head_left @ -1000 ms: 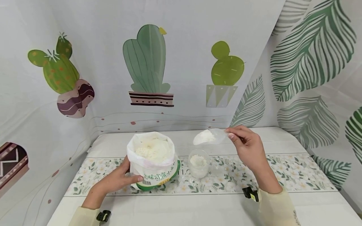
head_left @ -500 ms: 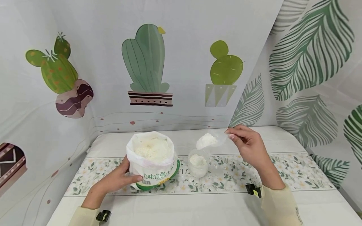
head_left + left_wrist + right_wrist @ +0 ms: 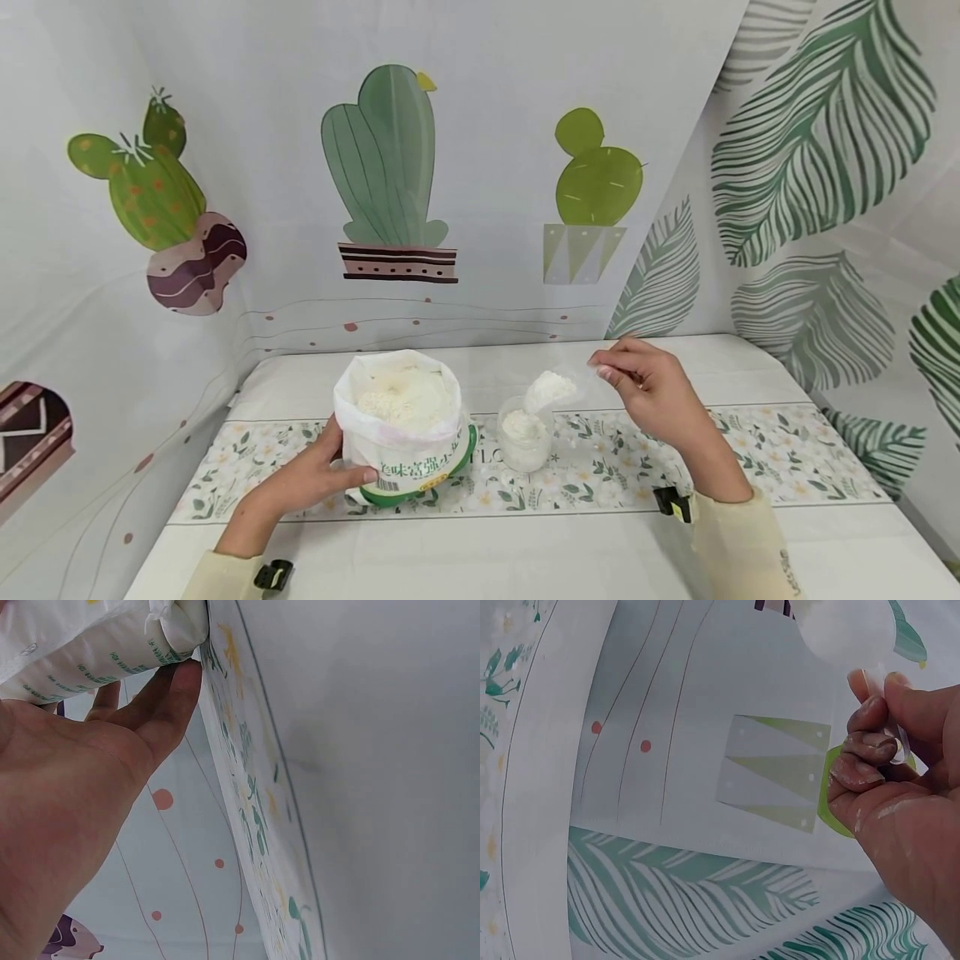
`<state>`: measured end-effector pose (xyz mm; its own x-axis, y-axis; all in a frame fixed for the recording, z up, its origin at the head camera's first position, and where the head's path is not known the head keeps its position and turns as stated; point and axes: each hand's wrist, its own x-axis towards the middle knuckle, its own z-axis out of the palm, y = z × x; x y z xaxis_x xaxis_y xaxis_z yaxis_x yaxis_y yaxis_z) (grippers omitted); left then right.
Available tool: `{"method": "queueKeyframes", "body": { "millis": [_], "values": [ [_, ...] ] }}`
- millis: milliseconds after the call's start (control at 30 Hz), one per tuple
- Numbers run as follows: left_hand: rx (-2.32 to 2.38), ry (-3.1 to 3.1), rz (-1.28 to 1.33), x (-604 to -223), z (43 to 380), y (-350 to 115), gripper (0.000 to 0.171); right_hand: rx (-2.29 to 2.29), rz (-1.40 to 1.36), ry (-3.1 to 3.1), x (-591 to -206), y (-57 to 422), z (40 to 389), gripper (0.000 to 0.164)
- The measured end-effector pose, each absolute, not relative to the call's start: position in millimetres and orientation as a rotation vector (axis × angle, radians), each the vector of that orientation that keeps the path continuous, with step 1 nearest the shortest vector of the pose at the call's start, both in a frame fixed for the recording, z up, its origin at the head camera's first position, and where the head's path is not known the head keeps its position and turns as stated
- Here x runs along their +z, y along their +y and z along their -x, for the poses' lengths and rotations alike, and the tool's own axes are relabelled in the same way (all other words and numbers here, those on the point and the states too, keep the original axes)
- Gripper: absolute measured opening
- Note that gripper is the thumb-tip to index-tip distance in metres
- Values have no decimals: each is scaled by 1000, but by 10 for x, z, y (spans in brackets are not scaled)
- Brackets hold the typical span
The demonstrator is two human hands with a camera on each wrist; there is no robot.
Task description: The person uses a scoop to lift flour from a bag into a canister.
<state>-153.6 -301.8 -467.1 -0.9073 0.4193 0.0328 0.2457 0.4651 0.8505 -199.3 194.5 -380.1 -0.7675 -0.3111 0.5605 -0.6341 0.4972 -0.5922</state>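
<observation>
A white flour bag with green print stands with its top rolled down, flour filling its mouth. My left hand holds the bag's left side, thumb across the front; in the left wrist view the fingers reach along its lower part. Between finger and thumb, my right hand pinches the handle of a clear scoop. A heap of flour lies in the scoop, whose lip tilts down at the rim of a small clear cup. White powder is inside the cup too. Flour dusts the right fingers.
The cup stands just right of the bag on a white tablecloth with a floral band. Close behind the table hangs a curtain printed with cacti and leaves. A black strap device sits at each wrist.
The right hand has lowered the scoop's lip and tilted it steeper, bringing the flour down to the cup's rim. The left hand and the bag have stayed in place.
</observation>
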Motion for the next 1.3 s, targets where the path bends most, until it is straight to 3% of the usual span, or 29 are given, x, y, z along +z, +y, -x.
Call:
{"method": "queueKeyframes", "body": {
  "millis": [1300],
  "values": [
    [1406, 2547, -577, -4677, 1527, -3034, 114, 846, -905, -2400, -3809, 1813, 1963, 23]
  ]
}}
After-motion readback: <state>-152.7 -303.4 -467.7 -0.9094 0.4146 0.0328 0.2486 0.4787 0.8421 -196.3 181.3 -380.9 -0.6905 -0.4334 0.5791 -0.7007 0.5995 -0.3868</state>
